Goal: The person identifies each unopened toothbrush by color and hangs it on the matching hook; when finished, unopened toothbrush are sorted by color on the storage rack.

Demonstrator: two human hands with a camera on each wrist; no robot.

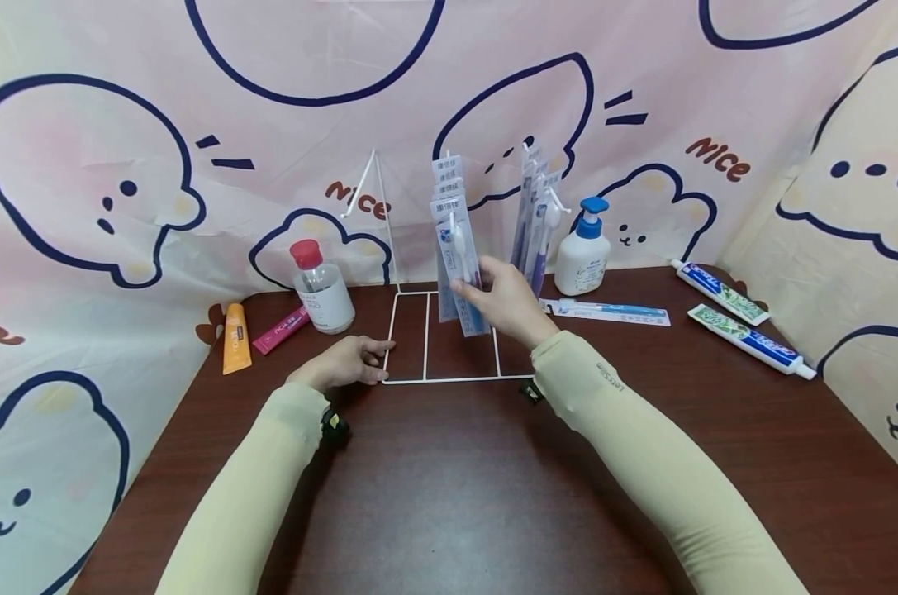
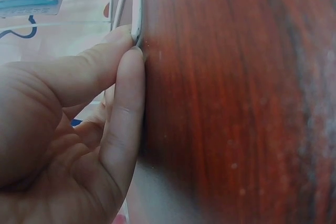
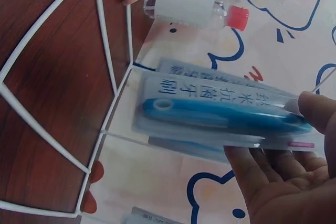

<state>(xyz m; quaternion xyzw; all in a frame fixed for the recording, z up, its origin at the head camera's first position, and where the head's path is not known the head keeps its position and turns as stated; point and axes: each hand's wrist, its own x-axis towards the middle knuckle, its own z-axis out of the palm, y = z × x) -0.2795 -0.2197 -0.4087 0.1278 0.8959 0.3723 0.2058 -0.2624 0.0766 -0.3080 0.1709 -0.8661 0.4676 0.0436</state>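
A white wire display rack stands on the brown table, with several packaged toothbrushes hanging from its middle hook. My right hand grips the frontmost packaged toothbrush, which hangs slightly tilted. In the right wrist view, this toothbrush shows a blue handle inside clear packaging, between my thumb and fingers. At the rack's front left corner is my left hand. The left wrist view shows its thumb and a finger pinching the white wire. More packaged toothbrushes hang on the right hook.
Left of the rack are a red-capped bottle, a pink tube and an orange tube. On the right are a blue-topped pump bottle, a packaged toothbrush lying flat, and two toothpaste tubes. Patterned cloth stands behind.
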